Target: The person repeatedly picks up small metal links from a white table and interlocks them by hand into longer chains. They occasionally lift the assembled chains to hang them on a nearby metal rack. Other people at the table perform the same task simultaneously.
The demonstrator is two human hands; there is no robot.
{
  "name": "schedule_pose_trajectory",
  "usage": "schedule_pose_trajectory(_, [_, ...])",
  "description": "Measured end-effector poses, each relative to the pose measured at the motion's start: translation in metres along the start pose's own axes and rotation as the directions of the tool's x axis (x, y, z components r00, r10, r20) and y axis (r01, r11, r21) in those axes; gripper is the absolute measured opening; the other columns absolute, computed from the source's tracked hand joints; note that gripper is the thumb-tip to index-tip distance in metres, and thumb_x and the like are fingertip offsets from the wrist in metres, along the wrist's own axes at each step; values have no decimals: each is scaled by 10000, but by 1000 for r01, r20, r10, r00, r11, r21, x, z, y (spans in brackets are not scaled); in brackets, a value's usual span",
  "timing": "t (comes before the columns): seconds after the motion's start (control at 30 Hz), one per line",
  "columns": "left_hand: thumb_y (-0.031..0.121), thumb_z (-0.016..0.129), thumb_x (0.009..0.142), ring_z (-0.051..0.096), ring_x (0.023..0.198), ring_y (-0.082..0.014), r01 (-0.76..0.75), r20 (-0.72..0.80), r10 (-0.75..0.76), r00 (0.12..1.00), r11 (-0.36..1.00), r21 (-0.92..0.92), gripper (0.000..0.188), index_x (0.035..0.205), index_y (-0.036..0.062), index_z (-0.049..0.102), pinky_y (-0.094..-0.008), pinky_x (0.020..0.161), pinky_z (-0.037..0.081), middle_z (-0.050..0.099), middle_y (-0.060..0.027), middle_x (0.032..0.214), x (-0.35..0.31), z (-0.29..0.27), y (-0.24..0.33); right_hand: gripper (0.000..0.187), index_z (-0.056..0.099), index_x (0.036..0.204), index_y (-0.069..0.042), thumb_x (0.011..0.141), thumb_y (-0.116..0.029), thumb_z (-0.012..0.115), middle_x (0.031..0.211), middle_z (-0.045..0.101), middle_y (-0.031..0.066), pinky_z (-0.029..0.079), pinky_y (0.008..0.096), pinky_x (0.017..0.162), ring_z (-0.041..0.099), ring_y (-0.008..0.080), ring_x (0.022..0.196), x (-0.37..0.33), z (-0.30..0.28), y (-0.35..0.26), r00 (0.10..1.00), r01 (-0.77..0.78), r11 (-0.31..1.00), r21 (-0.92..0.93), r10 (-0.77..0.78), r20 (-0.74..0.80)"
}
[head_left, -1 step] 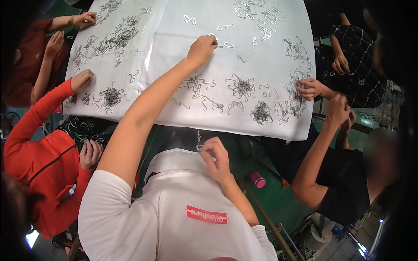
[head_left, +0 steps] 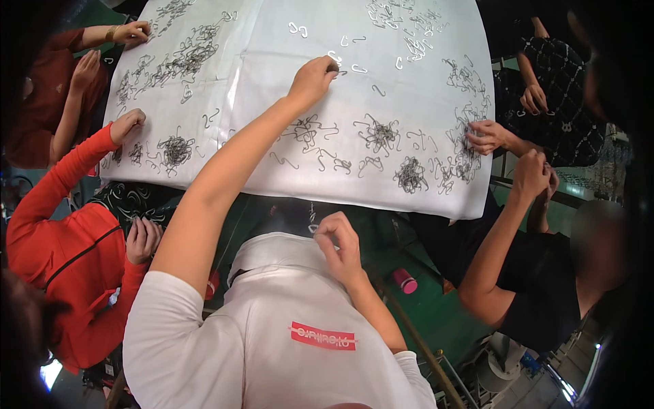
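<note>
My left hand (head_left: pixel 313 83) reaches over the white-covered table (head_left: pixel 272 58), its fingers curled together at a few bright, bent wire hooks (head_left: pixel 332 56). What its fingertips hold, if anything, is hidden. Close to my waist, below the table's front edge, my right hand (head_left: pixel 340 247) is pinched with thumb and forefinger together. A small bright hook (head_left: pixel 313 228) shows at its fingertips, with thin links above it on dark cloth. Dark S-shaped wire hooks lie in tangled heaps, one (head_left: pixel 379 135) right of my left forearm and another (head_left: pixel 411 174) near the front edge.
People sit around the table. At left, a red-sleeved person's hand (head_left: pixel 128 125) rests at the table edge; at right, another person's hand (head_left: pixel 486 138) touches hooks. More hooks (head_left: pixel 187 58) cover the far left. A pink cylindrical container (head_left: pixel 405 281) is on the green floor.
My left hand has shifted slightly left and back, uncovering more of the bright hooks beside its fingers. My right hand has risen slightly, still pinched.
</note>
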State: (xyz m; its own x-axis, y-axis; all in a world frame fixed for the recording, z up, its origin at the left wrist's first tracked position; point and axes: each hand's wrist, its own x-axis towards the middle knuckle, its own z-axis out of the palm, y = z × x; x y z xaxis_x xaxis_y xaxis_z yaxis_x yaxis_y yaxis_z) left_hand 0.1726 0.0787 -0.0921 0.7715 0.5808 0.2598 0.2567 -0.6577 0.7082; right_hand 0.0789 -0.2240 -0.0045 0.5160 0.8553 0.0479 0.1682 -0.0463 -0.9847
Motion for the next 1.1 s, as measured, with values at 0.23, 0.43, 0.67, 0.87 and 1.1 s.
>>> schedule_pose_trajectory(0.23, [75,635,867,630,747,-99,354,229,-271,935,723,-593,168,1012,-11,645,-240,632,509,676,-53,859,-149,-92,65,34,558,849,4,838,-8,588,817,532,82,428,260,640,509,155,686,5,3,12,996,84,996,-7,-84,-26])
schedule_pose_trajectory(0.43, [119,678,852,606,699,-71,603,500,-340,797,498,-623,149,942,1,670,-219,602,491,671,-26,803,-231,-133,118,81,560,867,-11,868,-76,608,830,525,51,409,246,650,484,129,707,-6,15,13,998,43,998,48,-41,-39])
schedule_pose_trajectory(0.67, [150,701,826,571,656,-49,641,502,-400,767,522,-563,150,881,11,698,-206,573,442,660,-5,724,-257,-144,132,117,560,874,-8,878,-110,619,844,521,48,414,249,645,484,126,707,-17,31,11,999,37,994,106,-38,4])
schedule_pose_trajectory(0.87, [99,697,813,577,675,-59,418,258,-331,908,656,-629,112,893,22,703,-210,589,437,684,-11,799,-270,-136,127,94,578,879,-6,854,-70,642,825,531,41,424,256,645,493,124,702,-20,38,11,996,81,996,26,-82,46])
schedule_pose_trajectory(1.1, [13,675,805,608,720,-97,255,120,-229,966,772,-583,105,908,28,691,-218,622,469,665,-50,898,-284,-128,117,124,642,949,-14,857,-97,640,822,605,46,454,258,669,550,117,722,4,11,31,994,-73,994,-82,79,72])
